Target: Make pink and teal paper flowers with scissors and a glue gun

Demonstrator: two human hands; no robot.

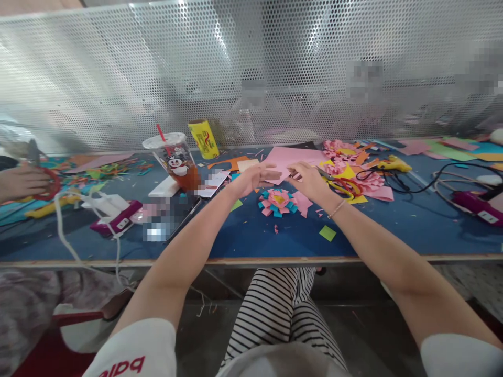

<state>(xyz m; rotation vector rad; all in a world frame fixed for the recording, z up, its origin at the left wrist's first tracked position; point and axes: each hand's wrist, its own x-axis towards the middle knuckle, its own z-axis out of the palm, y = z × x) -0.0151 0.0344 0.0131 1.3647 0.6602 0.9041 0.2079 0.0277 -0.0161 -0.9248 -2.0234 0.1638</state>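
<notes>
My left hand [251, 179] hovers over the table behind a paper flower, its fingers stretched toward the right. Facing it, my right hand [308, 179] has loosely bent fingers with a gap between thumb and fingertips; nothing shows in either hand. The paper flower [278, 201], pink and blue with a yellow middle, lies on the table just in front of both hands. Beneath and behind them is a pink sheet of paper [293, 157]. Close to my right wrist are red-and-yellow scissors [346, 186], partly among paper scraps.
To the left stand a drink cup [178, 162] with a red straw and a yellow can [203, 140]. A phone [184, 217] and purple power strip [118, 220] lie nearer. At right are pink paper flowers [341, 152] and a yellow glue gun [394, 164]. Another person's hand [29, 183] holds scissors far left.
</notes>
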